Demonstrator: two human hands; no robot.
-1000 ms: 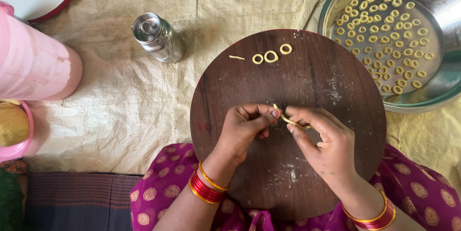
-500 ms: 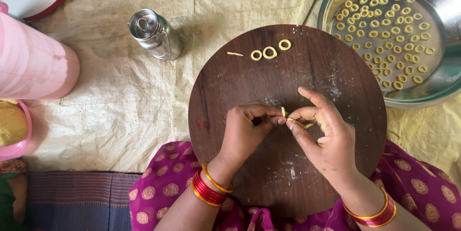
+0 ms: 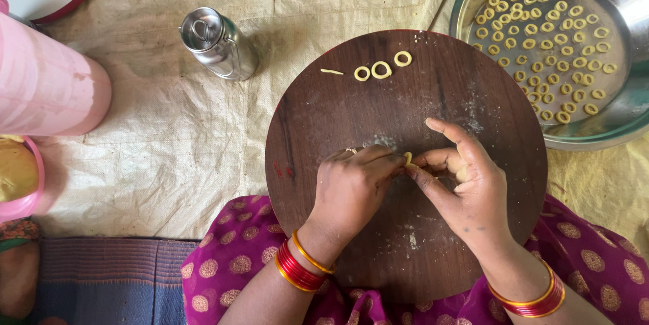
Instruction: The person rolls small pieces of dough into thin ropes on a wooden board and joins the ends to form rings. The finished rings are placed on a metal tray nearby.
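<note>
A pale woven sheet [image 3: 203,129] covers the ground, and on it, against the person's lap, lies a round dark wooden board [image 3: 318,115] dusted with flour. To the upper right sits a wide steel tray [image 3: 629,115] holding many small dough rings [image 3: 547,34]. At the left edge stands a pink container [image 3: 47,82], and a small steel can [image 3: 220,44] stands between it and the board.

Over the middle of the board, the left hand [image 3: 351,186] and the right hand [image 3: 466,186] meet fingertip to fingertip. Both are closed in a pinch on a small yellow dough piece [image 3: 407,158], which shows only as a short stub between thumbs and forefingers, just above the wood. The right hand's other fingers are spread loosely.

Near the board's far edge lie three finished rings [image 3: 381,69] in a row, with a short dough strand [image 3: 331,71] beside them.

Compared with a second ago, the dough piece shows shorter and more bent, and the right hand's fingers have lifted and fanned out. The three rings and the strand have not moved.
</note>
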